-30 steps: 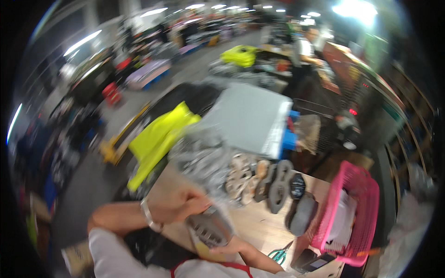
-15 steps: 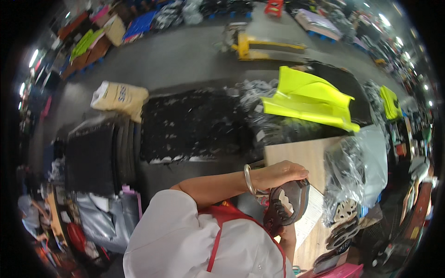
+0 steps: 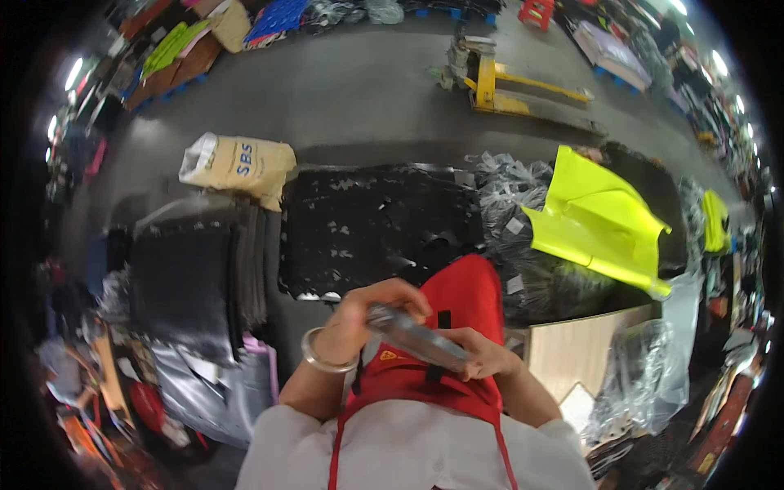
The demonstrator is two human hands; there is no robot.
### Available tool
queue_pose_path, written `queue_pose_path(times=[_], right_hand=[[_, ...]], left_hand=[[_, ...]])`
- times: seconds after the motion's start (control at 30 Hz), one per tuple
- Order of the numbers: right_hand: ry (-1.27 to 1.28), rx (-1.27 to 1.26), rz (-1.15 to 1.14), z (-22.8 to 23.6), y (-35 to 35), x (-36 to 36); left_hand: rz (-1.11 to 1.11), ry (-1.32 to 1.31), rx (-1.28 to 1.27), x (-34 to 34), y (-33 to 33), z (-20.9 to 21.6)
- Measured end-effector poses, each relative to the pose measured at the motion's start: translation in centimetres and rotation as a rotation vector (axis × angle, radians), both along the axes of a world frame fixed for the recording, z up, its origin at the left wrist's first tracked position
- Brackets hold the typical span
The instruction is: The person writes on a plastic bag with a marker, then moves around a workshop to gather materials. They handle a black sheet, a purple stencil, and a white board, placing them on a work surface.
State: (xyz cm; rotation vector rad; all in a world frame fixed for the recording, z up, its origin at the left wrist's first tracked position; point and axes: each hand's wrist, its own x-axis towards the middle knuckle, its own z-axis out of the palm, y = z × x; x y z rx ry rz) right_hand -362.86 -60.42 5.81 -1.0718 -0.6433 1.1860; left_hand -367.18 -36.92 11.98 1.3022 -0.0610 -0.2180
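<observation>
A dark grey shoe [image 3: 420, 341] is held in front of my red apron [image 3: 469, 298], its sole edge turned up and slightly blurred. My left hand [image 3: 371, 314], with a bangle [image 3: 318, 355] at the wrist, grips one end of the shoe, fingers curled over it. At the other end, my right hand [image 3: 486, 355] closes on the shoe with the fingertips near its edge. The shoe's underside and inner part are hidden from this view.
To the right stands a wood-topped table [image 3: 580, 347] with clear plastic wrap [image 3: 637, 380] and a sheet of paper [image 3: 576, 407]. Ahead lie a black sheet stack [image 3: 380, 229], yellow-green sheet material [image 3: 596, 216] and a sack [image 3: 245, 167]. A yellow pallet jack [image 3: 490, 86] stands farther off.
The shoe has moved from beside the table to in front of my apron, and it now shows edge-on. My view has swung left. Both hands are on the shoe.
</observation>
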Motion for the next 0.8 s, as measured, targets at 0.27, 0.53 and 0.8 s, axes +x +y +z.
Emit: queue_pose_path(times=[0.27, 0.53, 0.8], right_hand=[[0.018, 0.03, 0.502, -9.7, 15.4, 11.9], [0.296, 0.123, 0.322, -8.4, 23.2, 33.7], [0.162, -0.334, -0.794, -3.2, 21.3, 52.3]], left_hand=[[0.269, 0.005, -0.709, 7.5, 10.9, -7.4], [-0.007, 0.477, -0.636, 32.0, 19.6, -3.1], [0.221, 0.201, 0.178, 47.4, 24.5, 9.1]])
